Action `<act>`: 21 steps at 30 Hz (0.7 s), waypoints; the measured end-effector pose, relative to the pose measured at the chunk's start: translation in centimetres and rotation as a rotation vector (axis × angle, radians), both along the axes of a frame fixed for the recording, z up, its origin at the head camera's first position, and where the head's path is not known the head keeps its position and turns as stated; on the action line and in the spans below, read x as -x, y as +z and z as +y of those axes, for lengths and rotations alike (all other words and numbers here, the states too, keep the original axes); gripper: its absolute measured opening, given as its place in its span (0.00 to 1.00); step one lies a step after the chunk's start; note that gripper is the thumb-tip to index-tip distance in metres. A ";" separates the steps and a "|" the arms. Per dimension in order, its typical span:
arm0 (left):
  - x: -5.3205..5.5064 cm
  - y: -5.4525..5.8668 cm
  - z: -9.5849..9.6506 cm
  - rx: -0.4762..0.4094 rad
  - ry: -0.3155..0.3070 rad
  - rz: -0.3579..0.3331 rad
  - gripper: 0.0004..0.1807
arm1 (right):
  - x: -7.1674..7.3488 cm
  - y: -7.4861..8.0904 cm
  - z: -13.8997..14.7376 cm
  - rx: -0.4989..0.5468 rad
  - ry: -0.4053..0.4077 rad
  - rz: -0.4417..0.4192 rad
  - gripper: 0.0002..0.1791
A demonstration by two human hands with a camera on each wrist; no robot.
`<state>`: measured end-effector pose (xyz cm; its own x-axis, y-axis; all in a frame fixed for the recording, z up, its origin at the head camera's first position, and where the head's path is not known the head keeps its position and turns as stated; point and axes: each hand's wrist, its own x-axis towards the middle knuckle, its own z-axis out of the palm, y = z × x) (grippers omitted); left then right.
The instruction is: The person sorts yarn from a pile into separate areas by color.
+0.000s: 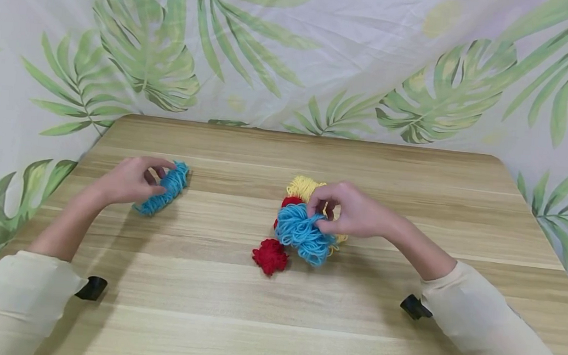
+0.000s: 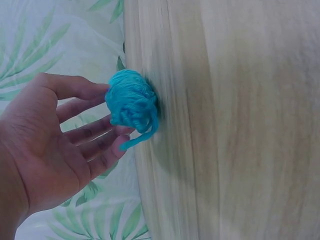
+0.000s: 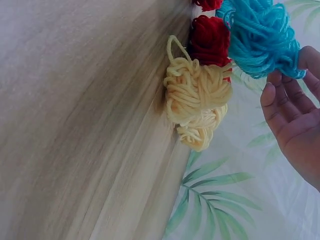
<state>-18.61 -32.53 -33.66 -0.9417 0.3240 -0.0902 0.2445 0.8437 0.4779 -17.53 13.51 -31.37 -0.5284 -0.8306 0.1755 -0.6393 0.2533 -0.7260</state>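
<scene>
On the left part of the table, my left hand point(image 1: 127, 182) holds a blue skein of yarn point(image 1: 173, 183) between thumb and fingers. The left wrist view shows this skein point(image 2: 131, 97) end-on, a loose strand hanging by the fingertips. Near the middle, my right hand point(image 1: 353, 211) pinches a second, looser blue skein point(image 1: 297, 229) by its edge. That skein is held over red and yellow yarn and partly hides them. In the right wrist view, the pinched blue yarn point(image 3: 262, 37) is beside red yarn point(image 3: 210, 42) and yellow yarn point(image 3: 197, 90).
A small red yarn bundle point(image 1: 270, 257) lies just in front of the right hand's blue skein. Yellow yarn point(image 1: 304, 186) shows behind it. The wooden table point(image 1: 205, 315) ends at a leaf-patterned cloth point(image 1: 342, 55). Black wrist pieces point(image 1: 91, 288) stick out by both sleeves.
</scene>
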 end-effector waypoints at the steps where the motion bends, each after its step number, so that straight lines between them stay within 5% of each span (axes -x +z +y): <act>1: 0.0 0.0 -0.1 -0.003 -0.007 -0.007 0.25 | 0.1 -0.1 -0.1 0.007 -0.003 -0.003 0.08; 21: 0.2 -0.3 -0.4 -0.090 -0.043 -0.057 0.24 | 1.2 -0.3 -1.4 0.051 -0.048 -0.036 0.07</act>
<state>-18.85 -32.95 -33.93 -0.9211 0.3729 -0.1118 0.2497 0.7863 0.5652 -18.78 12.12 -31.67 -0.5746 -0.7943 0.1972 -0.6004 0.2453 -0.7612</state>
